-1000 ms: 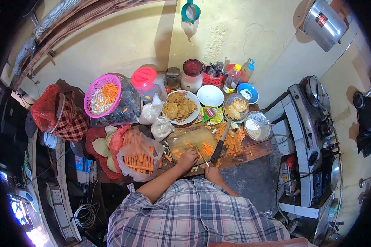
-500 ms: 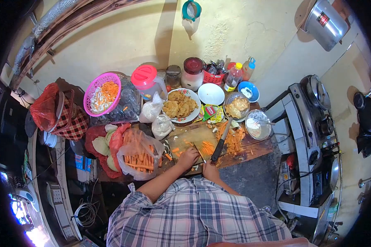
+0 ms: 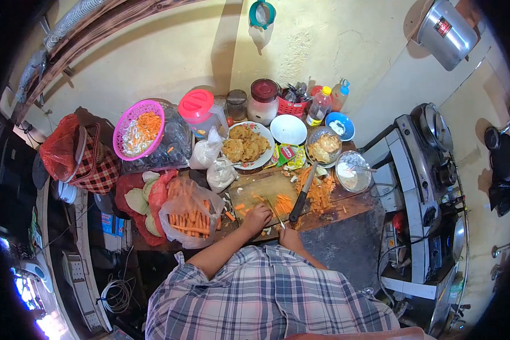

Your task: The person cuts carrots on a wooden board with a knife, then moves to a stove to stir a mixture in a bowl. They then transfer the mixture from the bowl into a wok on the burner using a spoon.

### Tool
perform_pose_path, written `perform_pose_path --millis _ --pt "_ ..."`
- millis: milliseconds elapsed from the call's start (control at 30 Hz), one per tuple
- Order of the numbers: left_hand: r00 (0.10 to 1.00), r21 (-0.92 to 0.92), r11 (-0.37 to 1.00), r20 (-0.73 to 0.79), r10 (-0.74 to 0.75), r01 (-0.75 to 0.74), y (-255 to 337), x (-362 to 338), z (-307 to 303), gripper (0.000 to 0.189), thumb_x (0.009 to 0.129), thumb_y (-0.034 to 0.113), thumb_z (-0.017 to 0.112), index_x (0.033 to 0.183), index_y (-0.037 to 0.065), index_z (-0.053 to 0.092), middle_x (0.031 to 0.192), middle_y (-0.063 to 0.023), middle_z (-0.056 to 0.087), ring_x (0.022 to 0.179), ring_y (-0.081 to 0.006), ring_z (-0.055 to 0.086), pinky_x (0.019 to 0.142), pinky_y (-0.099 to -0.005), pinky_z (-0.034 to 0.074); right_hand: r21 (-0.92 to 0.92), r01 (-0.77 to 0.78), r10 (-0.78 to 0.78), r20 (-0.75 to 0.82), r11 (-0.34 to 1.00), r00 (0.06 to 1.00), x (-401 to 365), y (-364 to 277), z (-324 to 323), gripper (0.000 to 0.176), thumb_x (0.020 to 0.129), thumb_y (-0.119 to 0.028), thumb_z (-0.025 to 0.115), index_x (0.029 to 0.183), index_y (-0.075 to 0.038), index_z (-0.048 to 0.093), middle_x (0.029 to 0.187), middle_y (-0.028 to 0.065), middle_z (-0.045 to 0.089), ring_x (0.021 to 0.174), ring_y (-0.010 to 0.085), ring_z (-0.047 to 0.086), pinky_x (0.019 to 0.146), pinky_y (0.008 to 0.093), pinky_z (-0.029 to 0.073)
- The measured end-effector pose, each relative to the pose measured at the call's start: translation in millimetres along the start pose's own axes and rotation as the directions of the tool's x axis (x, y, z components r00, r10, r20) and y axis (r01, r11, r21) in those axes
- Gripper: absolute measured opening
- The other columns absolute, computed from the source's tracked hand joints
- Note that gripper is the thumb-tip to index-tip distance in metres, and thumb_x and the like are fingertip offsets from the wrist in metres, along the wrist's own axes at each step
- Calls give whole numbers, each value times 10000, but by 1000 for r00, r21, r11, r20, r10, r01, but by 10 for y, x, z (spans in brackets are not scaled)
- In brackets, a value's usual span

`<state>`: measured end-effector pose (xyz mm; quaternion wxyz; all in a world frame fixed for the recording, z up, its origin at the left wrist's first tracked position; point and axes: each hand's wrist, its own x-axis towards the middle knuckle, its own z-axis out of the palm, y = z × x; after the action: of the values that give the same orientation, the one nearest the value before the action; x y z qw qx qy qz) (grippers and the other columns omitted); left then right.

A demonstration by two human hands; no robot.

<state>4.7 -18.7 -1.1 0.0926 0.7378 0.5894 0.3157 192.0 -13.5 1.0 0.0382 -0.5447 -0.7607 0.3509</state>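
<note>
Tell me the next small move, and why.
Probably one more short cut with the knife in the right hand, with the left hand clear of the edge. The blade stands over the board, the left hand is close beside it, and cut carrot lies on its other side.

On the pale wall (image 3: 334,34) we see a teal strainer (image 3: 253,15) hanging, with a metal pot (image 3: 452,41) farther right. At the back of the surface (image 3: 352,207) we find a red-lidded pitcher (image 3: 197,107), a dark jar (image 3: 236,106) and a yellow-capped bottle (image 3: 319,107); a stove (image 3: 418,148) stands at right.
</note>
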Motion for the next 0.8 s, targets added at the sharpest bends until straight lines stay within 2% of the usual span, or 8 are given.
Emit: perform_pose_path --millis 200,333,400,500,567,700,800 --pt "1000 -22 1000 -11 2 -2 1 10 -9 104 719 144 650 790 70 664 816 -33 615 856 -204 580 672 -324 513 8 17 -18 14 1000 1000 -9 12 6 328 905 -230 452 1054 62 461 724 321 593 712 506 595 636 569 476" --pt "1000 -44 999 -5 -24 24 20 8 -24 105 722 141 648 796 71 670 824 -36 620 865 -206 582 680 -329 514 -4 -43 43 35 999 998 14 -54 -17 346 906 -252 450 1038 67 478 729 315 598 728 499 599 649 562 481" --pt "999 -80 996 6 -38 38 27 11 -22 127 713 138 664 795 41 672 832 -65 636 872 -235 589 729 -343 506 -16 -49 50 28 999 998 10 -90 -18 354 908 -264 450 1034 66 484 734 313 600 731 495 602 650 557 484" --pt "999 -58 997 25 -42 43 22 11 -13 121 715 139 665 793 45 671 834 -65 636 868 -235 589 725 -342 503 -41 -72 73 20 997 997 12 -248 -107 323 908 -261 454 1031 33 504 783 306 602 762 495 588 675 571 464" --pt "999 -56 997 3 -48 48 32 2 -7 117 715 139 665 787 46 668 831 -64 636 860 -234 588 719 -341 502 -72 -16 12 -47 997 999 -1 -236 -77 321 908 -258 457 1037 33 497 778 307 601 734 505 584 659 574 463" --pt "999 -24 999 -13 -33 32 8 -22 18 96 733 159 641 774 74 661 818 -43 620 862 -213 582 669 -324 512 -31 -52 51 -34 998 998 -39 -135 -49 321 906 -245 460 1048 42 482 751 310 595 707 500 585 638 570 464" --pt "1000 -33 999 -3 -27 26 19 -23 4 97 730 163 647 762 72 653 813 -42 618 854 -210 582 665 -324 510 -13 -59 59 -32 998 998 3 -100 -12 336 905 -271 452 1043 34 479 762 308 605 746 485 604 658 558 483"
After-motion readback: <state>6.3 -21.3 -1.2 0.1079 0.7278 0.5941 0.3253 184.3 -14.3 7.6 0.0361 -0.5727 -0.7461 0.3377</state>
